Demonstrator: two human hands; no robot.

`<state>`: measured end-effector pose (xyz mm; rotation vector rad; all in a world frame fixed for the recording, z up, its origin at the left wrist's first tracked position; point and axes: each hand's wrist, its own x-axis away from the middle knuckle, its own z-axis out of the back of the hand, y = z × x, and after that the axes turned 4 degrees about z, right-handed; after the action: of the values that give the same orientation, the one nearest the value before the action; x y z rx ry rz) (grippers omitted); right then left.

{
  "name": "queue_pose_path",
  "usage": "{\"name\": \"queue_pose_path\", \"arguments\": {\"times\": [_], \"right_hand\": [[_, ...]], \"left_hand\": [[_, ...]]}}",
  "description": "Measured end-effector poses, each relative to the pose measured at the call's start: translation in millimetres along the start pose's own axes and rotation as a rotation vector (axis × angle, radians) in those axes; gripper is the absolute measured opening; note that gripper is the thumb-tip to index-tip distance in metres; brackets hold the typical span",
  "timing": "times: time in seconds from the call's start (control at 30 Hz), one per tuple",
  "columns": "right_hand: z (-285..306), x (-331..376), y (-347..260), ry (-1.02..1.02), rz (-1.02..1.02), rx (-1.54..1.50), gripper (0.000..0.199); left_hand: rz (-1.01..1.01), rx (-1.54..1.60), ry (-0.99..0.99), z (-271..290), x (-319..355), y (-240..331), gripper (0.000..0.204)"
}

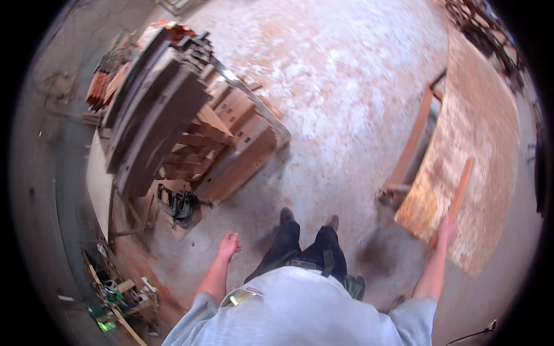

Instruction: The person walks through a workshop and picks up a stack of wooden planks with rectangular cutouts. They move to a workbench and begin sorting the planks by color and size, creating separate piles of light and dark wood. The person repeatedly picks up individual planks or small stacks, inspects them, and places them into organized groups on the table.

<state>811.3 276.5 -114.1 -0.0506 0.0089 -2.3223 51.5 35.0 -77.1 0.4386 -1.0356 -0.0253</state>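
My right hand [446,231] is closed around a narrow reddish-brown wooden strip [461,185] near its lower end. The strip slants upward over a worktable [483,138] with a worn, mottled tan board top; whether it touches the board I cannot tell. My left hand [229,244] hangs beside my left leg, fingers curled in, with nothing visible in them. It is nearest to a few dark metal clamps [178,204] lying on a low board on the floor at the left.
Long grey-brown planks [158,109] are stacked on a stand at the left, beside cut wooden blocks [199,147] and boxy beams [239,153]. Tools and offcuts [124,297] clutter the lower left. Dusty concrete floor [329,104] lies between stack and worktable. Dark metalwork [490,34] stands far right.
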Motion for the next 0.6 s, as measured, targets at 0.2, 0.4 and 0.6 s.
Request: {"name": "queue_pose_path", "arguments": {"times": [0.2,0.4,0.6], "right_hand": [[37.9,18.0,-33.4,0.093,0.004,-0.003,0.077],[53.8,57.1,-133.3,0.244,0.388,-0.31,0.057],[-1.8,137.2,-279.4,-0.154,0.549,-0.608,0.049]], "left_hand": [[-0.029,0.392,0.005,10.8,-18.3,17.7,0.039],[0.062,0.873,0.097,45.8,-53.4,-25.3,0.059],[0.027,1.443,0.146,96.3,-103.7,-68.1,0.081]]}}
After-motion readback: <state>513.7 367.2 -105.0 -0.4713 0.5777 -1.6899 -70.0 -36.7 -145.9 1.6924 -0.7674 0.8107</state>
